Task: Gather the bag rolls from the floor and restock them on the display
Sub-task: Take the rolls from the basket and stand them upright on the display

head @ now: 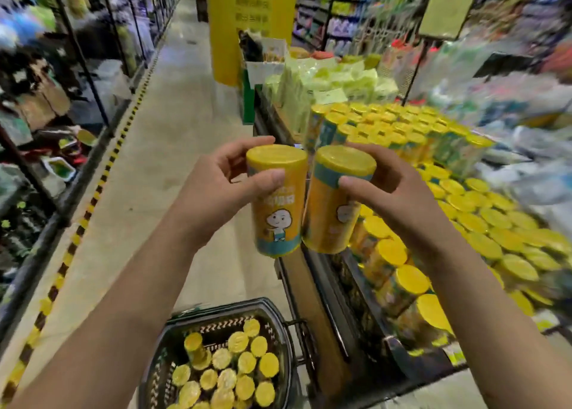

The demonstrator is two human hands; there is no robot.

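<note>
Each of my hands holds one yellow bag roll upright, side by side at chest height. My left hand [216,189] grips the left bag roll [276,204], which shows a cartoon figure and a blue band. The right bag roll [335,204] sits in my right hand [399,198], and the two rolls nearly touch. Below me on the floor stands a dark basket [275,315] with several more yellow-capped rolls [229,374]. To the right, the display [328,288] is packed with rows of the same rolls [411,130], standing and lying.
An aisle of beige floor [161,148] runs ahead on the left, edged by a yellow-black stripe [102,182] and dark shelving [62,77]. Green packs [328,80] lie beyond the rolls. A yellow pillar [244,28] stands at the aisle's end.
</note>
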